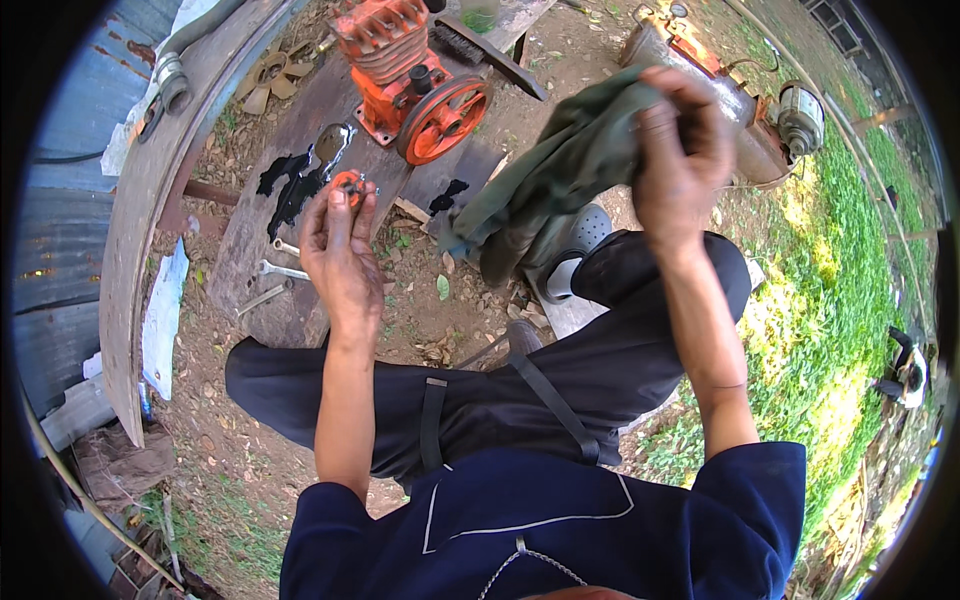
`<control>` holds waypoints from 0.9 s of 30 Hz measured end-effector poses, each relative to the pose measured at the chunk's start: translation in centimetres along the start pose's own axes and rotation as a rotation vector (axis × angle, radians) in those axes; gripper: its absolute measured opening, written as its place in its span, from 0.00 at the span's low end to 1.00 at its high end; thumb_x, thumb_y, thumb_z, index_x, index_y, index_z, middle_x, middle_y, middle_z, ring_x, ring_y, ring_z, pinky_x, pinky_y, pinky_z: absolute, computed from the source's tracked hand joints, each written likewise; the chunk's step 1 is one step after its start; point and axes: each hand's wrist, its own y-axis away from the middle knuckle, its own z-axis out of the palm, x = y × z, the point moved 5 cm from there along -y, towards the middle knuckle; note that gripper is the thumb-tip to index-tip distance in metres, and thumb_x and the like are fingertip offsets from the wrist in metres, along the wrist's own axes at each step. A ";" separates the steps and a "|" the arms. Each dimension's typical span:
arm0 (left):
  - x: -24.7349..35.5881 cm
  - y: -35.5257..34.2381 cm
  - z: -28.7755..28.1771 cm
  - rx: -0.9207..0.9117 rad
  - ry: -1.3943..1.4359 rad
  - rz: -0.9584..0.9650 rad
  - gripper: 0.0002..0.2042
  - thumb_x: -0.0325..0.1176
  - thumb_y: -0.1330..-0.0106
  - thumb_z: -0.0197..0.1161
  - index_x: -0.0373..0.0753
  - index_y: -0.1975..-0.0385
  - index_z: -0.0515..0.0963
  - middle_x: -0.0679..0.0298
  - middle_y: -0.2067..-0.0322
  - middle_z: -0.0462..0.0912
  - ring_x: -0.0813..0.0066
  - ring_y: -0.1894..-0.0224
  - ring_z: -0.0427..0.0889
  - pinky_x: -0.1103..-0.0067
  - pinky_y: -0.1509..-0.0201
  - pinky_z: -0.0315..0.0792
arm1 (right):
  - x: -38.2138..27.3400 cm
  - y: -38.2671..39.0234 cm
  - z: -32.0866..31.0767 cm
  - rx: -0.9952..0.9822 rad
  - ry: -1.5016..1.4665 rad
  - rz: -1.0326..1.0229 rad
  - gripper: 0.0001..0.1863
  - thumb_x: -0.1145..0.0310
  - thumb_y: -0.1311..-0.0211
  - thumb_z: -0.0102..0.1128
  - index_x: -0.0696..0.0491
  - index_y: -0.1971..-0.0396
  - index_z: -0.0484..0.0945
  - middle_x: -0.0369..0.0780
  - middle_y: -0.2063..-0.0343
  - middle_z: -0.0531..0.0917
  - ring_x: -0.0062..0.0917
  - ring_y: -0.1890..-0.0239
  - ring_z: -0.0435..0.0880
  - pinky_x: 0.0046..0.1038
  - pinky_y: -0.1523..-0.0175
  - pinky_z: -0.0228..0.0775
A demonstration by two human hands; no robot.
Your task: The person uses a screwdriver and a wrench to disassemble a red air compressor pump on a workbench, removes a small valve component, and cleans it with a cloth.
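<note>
Between the fingertips of my left hand (342, 250) is a small round orange metal part (350, 184), dark at its middle. My right hand (685, 165), slightly smeared by motion, grips a dark green cloth (570, 150) that hangs down to the left over my raised foot. Beyond both hands an orange finned compressor pump (385, 70) with a spoked orange pulley wheel (445, 118) sits on a wooden board (300, 250). Wrenches (285, 270) lie on that board beside my left wrist. Dark oil (295, 190) is spilled near the orange part.
A wire brush (475, 50) lies at the board's far end. At the far right stands a rusty tank (745, 130) with a motor (800, 118). A fan blade (272, 80) is on the ground at the left, near a wooden bench (150, 210) with a hose (175, 85).
</note>
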 end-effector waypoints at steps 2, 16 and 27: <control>-0.3 -0.2 -0.7 -0.028 0.031 -0.117 0.11 0.30 0.31 0.60 0.29 0.55 0.75 0.55 0.58 0.81 0.66 0.56 0.83 0.75 0.47 0.80 | -1.9 -2.2 -1.1 0.056 -0.016 -0.086 0.10 0.80 0.35 0.54 0.58 0.54 0.76 0.41 0.56 0.81 0.21 0.56 0.79 0.23 0.50 0.72; -5.2 2.5 -3.5 -0.045 -0.065 -0.469 0.14 0.30 0.33 0.63 0.26 0.53 0.75 0.56 0.58 0.83 0.66 0.55 0.84 0.82 0.49 0.81 | 13.3 0.4 -0.7 -0.577 0.495 0.459 0.06 0.72 0.41 0.57 0.55 0.65 0.79 0.35 0.74 0.81 0.19 0.70 0.78 0.25 0.63 0.72; -7.3 4.1 -2.3 -0.098 -0.309 -0.436 0.16 0.33 0.36 0.68 0.31 0.53 0.77 0.53 0.64 0.86 0.70 0.63 0.87 0.82 0.63 0.80 | 11.1 11.0 7.2 -1.194 0.589 0.398 0.18 0.68 0.43 0.60 0.53 0.52 0.76 0.45 0.60 0.82 0.39 0.53 0.82 0.38 0.50 0.75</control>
